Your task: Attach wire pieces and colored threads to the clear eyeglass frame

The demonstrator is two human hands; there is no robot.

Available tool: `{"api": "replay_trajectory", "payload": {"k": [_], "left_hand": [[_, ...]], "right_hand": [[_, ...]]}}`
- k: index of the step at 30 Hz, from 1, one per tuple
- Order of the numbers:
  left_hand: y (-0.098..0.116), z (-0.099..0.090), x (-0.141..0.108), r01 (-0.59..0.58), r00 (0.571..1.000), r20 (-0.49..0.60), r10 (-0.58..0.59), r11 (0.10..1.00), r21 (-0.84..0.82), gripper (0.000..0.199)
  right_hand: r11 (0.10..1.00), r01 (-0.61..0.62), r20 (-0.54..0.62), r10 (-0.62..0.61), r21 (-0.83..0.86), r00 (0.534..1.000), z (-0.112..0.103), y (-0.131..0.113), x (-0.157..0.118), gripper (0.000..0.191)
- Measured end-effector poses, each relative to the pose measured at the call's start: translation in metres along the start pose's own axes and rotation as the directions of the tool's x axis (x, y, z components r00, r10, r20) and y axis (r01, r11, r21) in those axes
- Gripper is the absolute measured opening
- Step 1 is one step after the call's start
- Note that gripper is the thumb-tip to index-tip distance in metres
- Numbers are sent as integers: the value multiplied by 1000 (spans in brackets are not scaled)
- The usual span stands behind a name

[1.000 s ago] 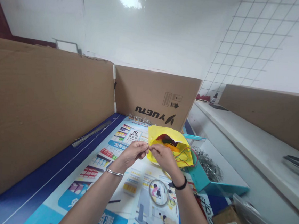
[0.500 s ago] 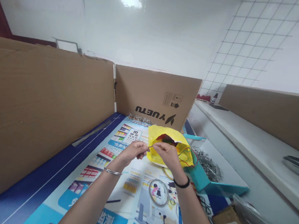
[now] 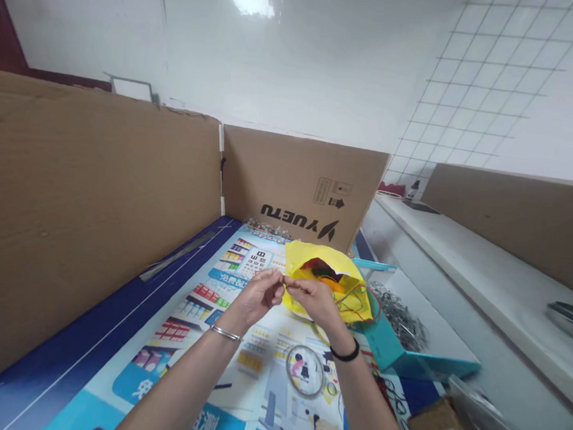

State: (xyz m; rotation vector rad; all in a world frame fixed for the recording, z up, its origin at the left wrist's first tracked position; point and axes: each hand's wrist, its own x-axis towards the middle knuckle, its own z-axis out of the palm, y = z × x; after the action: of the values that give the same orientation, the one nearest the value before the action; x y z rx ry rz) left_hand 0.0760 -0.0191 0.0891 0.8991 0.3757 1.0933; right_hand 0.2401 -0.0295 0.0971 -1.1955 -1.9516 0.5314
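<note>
The fingers (image 3: 277, 278) of the left hand (image 3: 258, 296) and right hand (image 3: 316, 300) are pinched closed, nearly tip to tip, at the left edge of an open yellow sheet-like bag (image 3: 307, 251); anything between them is too small to tell. The bag lies rightward, nearer the right hand, long axis roughly left-to-right, crumpled, with thin coloured cords (image 3: 354, 300) at its mouth.

Behind-right of my fingers (image 3: 301, 284): yellow soft bag (image 3: 315, 256) | farther behind: brown lettered cardboard panel (image 3: 290, 175) | right: turquoise rectangular box (image 3: 416, 365) holding silver metal pieces (image 3: 402, 322) | left: plain brown cardboard wall (image 3: 90, 224) | below: multicoloured printed sheet (image 3: 256, 336)
</note>
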Motion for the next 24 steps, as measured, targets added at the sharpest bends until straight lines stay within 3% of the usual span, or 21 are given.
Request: {"api": "replay_trajectory", "payload": {"k": [3,11,18,24], "left_hand": [[-1,2,0,-3,1000,1,3,1000,20,30],[5,0,1,82,995,-85,-53,919,387,29],[4,2,0,45,997,30,-72,851,523,28],[4,-1,1,50,996,35,-83,834,549,28]], "right_hand": [[999,35,57,-35,-12,998,0,3,0,23],[980,118,59,-110,-161,992,-15,1,0,16],[959,153,57,-143,-238,988,-16,-6,-1,19],[952,181,72,-168,-247,983,-16,-6,-1,17]]}}
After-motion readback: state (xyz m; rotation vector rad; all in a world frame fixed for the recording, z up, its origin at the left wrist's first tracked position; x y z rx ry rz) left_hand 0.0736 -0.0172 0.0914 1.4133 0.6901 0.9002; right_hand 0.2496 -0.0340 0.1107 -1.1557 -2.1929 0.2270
